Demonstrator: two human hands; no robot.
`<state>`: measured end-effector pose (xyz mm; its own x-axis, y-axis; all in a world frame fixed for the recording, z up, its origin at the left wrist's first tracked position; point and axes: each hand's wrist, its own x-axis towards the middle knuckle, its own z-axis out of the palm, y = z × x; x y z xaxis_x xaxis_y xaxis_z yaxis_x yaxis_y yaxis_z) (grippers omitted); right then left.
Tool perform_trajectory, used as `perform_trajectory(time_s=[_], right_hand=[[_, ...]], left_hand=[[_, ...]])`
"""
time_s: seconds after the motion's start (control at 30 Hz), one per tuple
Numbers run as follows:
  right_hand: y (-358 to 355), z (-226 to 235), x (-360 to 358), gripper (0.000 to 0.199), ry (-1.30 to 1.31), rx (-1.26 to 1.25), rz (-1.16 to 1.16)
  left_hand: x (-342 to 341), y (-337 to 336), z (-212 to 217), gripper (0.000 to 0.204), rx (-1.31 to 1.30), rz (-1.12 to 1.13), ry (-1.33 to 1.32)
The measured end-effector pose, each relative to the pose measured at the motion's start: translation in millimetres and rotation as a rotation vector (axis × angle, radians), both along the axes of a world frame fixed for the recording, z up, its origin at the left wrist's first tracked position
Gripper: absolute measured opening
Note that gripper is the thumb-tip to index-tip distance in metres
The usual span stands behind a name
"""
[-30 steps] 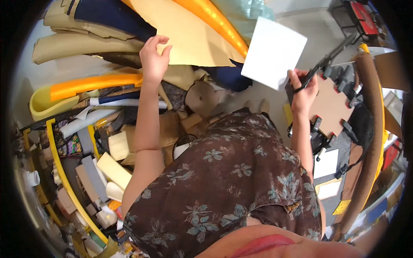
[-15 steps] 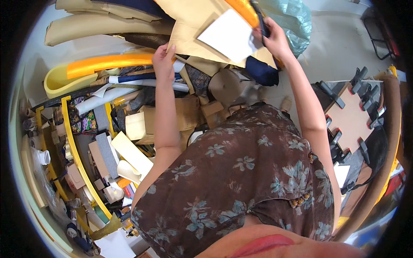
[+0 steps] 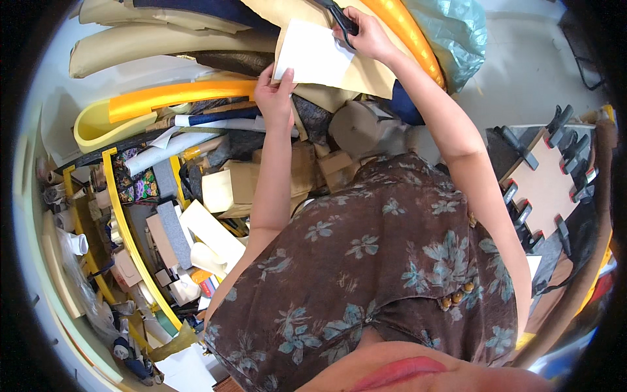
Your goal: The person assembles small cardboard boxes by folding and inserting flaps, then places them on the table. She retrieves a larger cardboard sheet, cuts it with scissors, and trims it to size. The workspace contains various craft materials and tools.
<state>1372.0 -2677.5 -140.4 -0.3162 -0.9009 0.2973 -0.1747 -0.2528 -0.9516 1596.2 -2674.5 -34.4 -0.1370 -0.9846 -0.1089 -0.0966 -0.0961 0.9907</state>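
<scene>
My left hand (image 3: 275, 97) pinches the lower left corner of a white rectangular sheet (image 3: 308, 53) together with the edge of a larger beige sheet (image 3: 372, 75) beneath it. The thumb lies on top of the white piece; the other fingers are mostly behind. Up and to the right, my right hand (image 3: 367, 34) is closed round the black handles of a pair of scissors (image 3: 344, 26). Their blades point toward the upper left, partly cut off by the picture's top. The right fingers are close to the white sheet's right edge.
Rolled beige material (image 3: 163, 49) and an orange strip (image 3: 183, 98) lie at the far left. A translucent green plastic bag (image 3: 450, 39) is beyond my right hand. Yellow-edged racks (image 3: 124, 215) crammed with offcuts stand at left. A board (image 3: 542, 183) with several black clamps is at right.
The white sheet has shifted left to the beige sheet's left edge, where my left thumb now presses it. My right hand has moved left and up with the scissors.
</scene>
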Motion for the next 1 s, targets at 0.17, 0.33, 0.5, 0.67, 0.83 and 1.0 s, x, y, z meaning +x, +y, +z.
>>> perform_trajectory(time_s=[0.17,0.33,0.5,0.67,0.83,1.0], right_hand=[[10.3,29.6,-7.0,0.027,-0.064,0.013,-0.021],[36.7,39.4,-17.9,0.027,-0.22,0.151,-0.114],[77.4,-54.1,-31.5,0.023,-0.192,0.169,-0.611],[170.9,-58.1,-29.6,0.025,-0.251,0.525,-0.583],[193.4,-33.2,27.4,0.042,-0.488,0.684,-0.491],[167.6,-15.1,41.8,0.034,-0.471,0.607,-0.45]], left_hand=[[-6.4,0.5,0.0,0.017,-0.078,0.091,-0.177],[-11.8,4.8,5.6,0.014,-0.112,0.119,-0.292],[-23.8,7.8,14.8,0.01,-0.193,0.102,-0.337],[-12.1,2.1,9.1,0.016,-0.388,0.064,-0.638],[8.6,-12.5,15.1,0.034,-0.467,0.097,-0.977],[8.6,-45.2,11.5,0.025,-0.486,0.079,-0.745]])
